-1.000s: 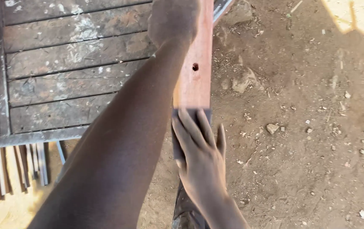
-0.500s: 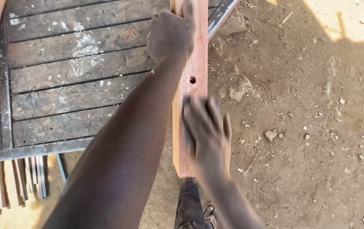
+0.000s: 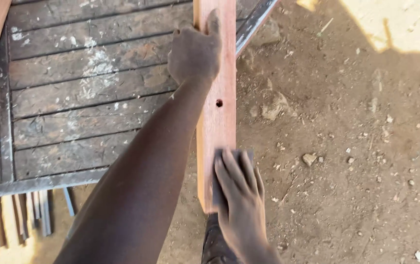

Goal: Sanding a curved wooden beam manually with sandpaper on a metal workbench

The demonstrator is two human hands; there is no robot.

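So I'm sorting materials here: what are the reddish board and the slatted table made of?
The board looks like bare reddish wood: matte, fine grain, one drilled hole. The table seems to be weathered grey wooden slats, scuffed and dusty, inside a dull frame that is probably metal.

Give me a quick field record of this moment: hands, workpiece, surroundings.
left hand: grips the plank's left edge, near the top of the view
right hand: flat, fingers spread, pressing a dark sheet onto the plank's near end
plank: reddish wood, long, narrow, one small round hole midway
table: grey slatted boards, dusty, with a metal frame, left of the plank
ground: bare dirt with stones, right of the plank
rods: thin metal strips, bottom left below the table edge
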